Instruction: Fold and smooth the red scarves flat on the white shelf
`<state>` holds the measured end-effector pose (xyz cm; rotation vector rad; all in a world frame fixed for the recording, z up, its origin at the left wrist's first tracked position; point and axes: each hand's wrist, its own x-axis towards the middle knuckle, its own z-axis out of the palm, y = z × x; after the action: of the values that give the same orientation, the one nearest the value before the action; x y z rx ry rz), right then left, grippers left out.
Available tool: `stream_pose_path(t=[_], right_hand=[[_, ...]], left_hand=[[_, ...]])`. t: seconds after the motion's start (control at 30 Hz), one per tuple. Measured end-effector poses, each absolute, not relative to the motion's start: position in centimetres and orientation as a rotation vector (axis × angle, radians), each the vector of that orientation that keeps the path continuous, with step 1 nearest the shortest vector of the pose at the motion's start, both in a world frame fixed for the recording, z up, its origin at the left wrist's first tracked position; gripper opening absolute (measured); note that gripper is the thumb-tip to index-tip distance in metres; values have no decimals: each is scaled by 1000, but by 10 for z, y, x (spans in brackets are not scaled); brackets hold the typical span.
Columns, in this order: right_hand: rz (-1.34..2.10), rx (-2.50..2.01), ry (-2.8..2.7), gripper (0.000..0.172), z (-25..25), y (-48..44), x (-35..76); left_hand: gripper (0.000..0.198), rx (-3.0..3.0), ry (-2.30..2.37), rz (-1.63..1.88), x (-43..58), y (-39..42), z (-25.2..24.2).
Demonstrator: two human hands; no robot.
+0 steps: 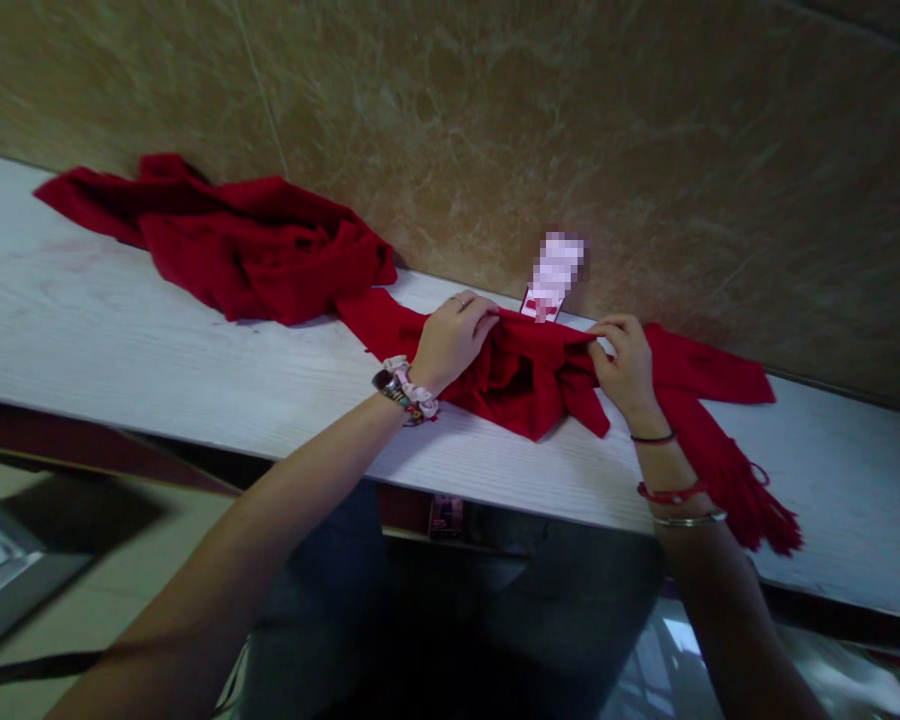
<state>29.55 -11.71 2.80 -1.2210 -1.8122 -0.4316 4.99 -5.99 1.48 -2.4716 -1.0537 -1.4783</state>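
Observation:
A red cloth (517,385) with the look of a scarf lies bunched in front of me, its upper edge stretched between my hands. My left hand (457,340) pinches that edge from the left, fingers bent over the fabric. At the other end of the edge, my right hand (624,365) grips the cloth between thumb and fingers. Red fabric with a tasselled fringe (765,510) extends to the right, passing behind my right wrist. To the left, a crumpled heap of red fabric (247,245) lies against the wall; whether it is one piece with the rest I cannot tell.
The narrow white table (307,375) runs along a brown marbled wall (435,130). Just beyond the cloth, a phone (555,275) with a lit, blurred screen leans on the wall. A small dark box (446,515) shows below the table edge. A grey object (15,570) stands at lower left.

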Motion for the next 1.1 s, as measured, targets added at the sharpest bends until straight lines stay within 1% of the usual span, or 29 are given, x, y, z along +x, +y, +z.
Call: stream_pose_path(t=[0.07, 0.17, 0.23, 0.3, 0.33, 0.47, 0.6, 0.73, 0.8, 1.1], right_hand=[[-445, -1199, -1775, 18, 30, -120, 293], [-329, -1129, -1962, 24, 30, -126, 285], [-245, -1091, -2154, 20, 29, -126, 280], [-213, -1085, -2209, 9, 27, -126, 278], [-214, -1096, -2173, 7, 27, -125, 278], [-265, -1152, -1933, 8, 31, -125, 284], [-237, -1126, -1937, 9, 34, -125, 288], [-122, -1070, -2069, 25, 33, -127, 289], [-91, -1082, -2111, 28, 32, -128, 288], [-117, -1091, -2119, 24, 28, -125, 287]], left_hand=[[22, -2455, -1011, -1447, 51, -65, 15], [25, -2594, -654, -1248, 55, -72, 14], [26, -2686, -454, -1060, 57, -75, 12], [18, -2696, -442, -976, 58, -75, 10], [16, -2678, -484, -987, 58, -74, 10], [21, -2570, -621, -1167, 56, -73, 15], [22, -2557, -617, -1200, 55, -72, 17], [23, -2610, -671, -1178, 54, -68, 15], [22, -2630, -691, -1169, 54, -66, 14], [20, -2642, -685, -1162, 53, -67, 13]])
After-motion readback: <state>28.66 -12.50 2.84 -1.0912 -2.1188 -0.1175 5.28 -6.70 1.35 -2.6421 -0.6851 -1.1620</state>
